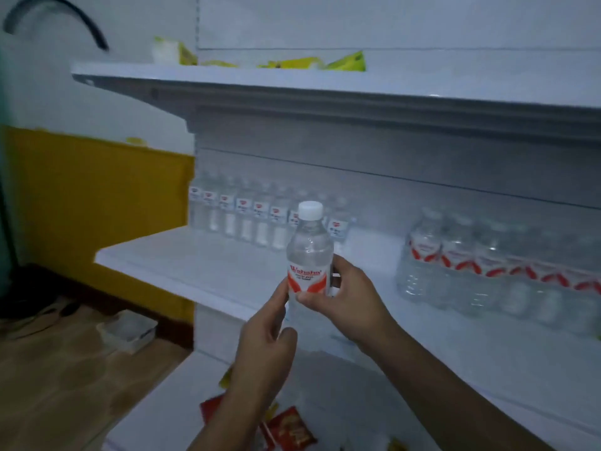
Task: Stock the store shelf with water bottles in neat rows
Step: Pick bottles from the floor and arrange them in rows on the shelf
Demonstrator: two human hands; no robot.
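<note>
Holding one water bottle (309,255) upright in front of the middle shelf (195,265), both hands gripped its lower half; the right hand (351,297) curled its fingers (338,265) round the labelled waist from the right, thumb pressed across the front below the red label; the left hand (263,346) wrapped the base from the left, its fingers mostly hidden behind the bottle. The white cap (310,209) stood clear above both hands; a row of small bottles (247,216) lined the shelf's back left, and larger red-labelled bottles (471,265) stood at the right.
</note>
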